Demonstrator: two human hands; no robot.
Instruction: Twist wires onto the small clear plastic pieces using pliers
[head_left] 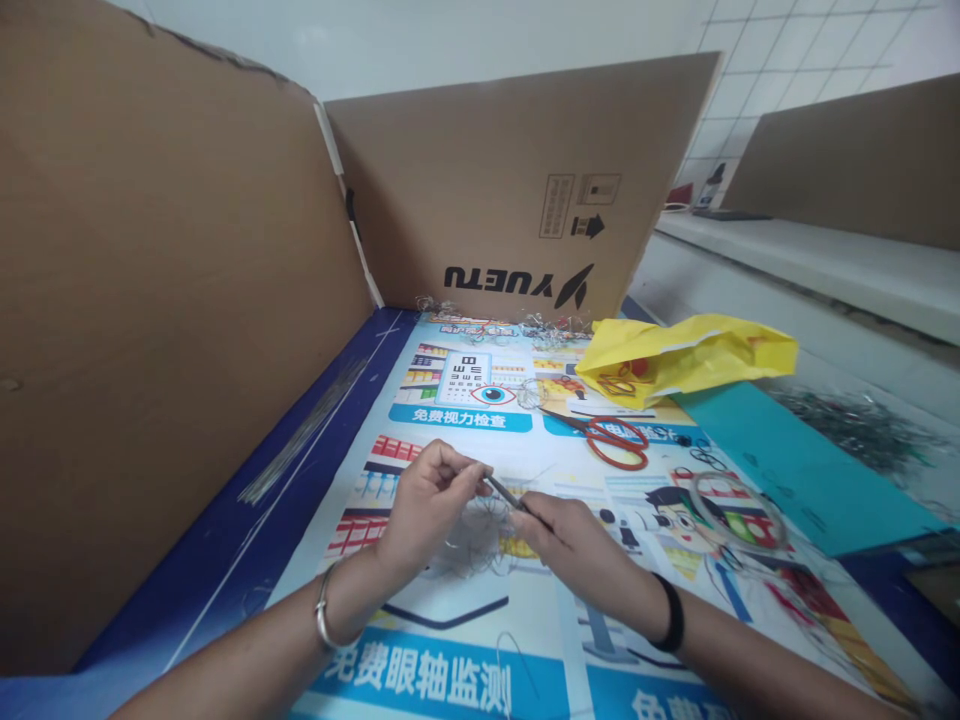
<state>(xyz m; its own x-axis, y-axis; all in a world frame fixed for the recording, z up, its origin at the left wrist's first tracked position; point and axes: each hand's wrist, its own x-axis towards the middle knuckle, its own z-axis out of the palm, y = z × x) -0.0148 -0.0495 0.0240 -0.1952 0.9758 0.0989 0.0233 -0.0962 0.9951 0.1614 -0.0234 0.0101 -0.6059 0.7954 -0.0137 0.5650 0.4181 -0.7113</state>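
Both hands meet around the middle of the frame, forearms coming up from the bottom corners. The left hand (439, 495) is bent in at the wrist, fingers curled, thumb and fingertips pinched together; whatever's between them is too small to make out. The right hand (566, 530) is closed around a slim dark tool (505, 491), which slants up and left so its tip ends right at the left fingertips. Can't tell if they're actually touching. Just under the hands there's a loose tangle of thin wire (487, 525) on the printed sheet (544, 620).

Container-wise, there's a yellow bag (720, 345) at upper right, lying on its side, mouth gaping, with some orange-red loops (621, 380) in the opening. Scissors (588, 428) with orange-red handles lie just below it, right of centre.
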